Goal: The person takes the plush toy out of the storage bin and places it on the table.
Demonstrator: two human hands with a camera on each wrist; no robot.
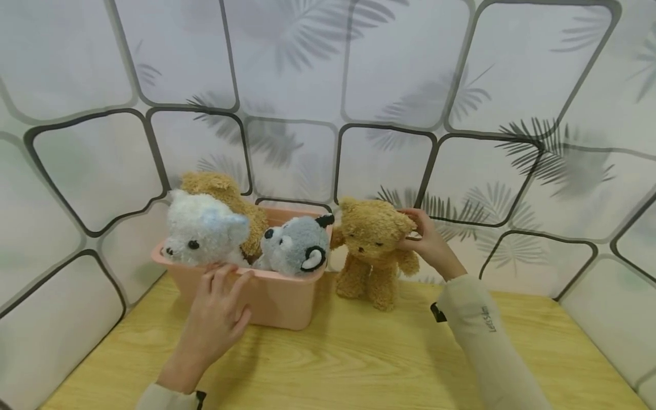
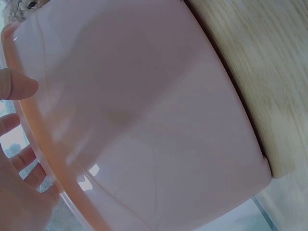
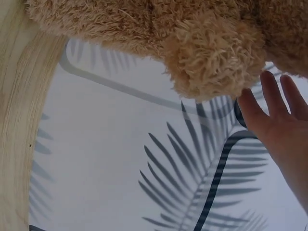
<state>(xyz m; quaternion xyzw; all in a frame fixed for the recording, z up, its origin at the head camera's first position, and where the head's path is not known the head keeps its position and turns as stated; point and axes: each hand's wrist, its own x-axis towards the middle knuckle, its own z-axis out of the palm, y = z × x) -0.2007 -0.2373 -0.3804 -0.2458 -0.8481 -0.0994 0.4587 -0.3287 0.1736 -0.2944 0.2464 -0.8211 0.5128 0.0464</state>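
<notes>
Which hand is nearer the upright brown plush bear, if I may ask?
The right hand touches the bear at its head; the left hand is apart, at the pink plastic bin.

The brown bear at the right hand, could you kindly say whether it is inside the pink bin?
No, the brown bear is outside the pink bin, to its right in the head view.

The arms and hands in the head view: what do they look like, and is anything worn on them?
The left hand and right hand are a person's, with no gloves. The left sleeve and right sleeve are pale beige. Small, dark lettering marks the right one. A small black piece shows by each cuff; I can't tell what it is.
</notes>
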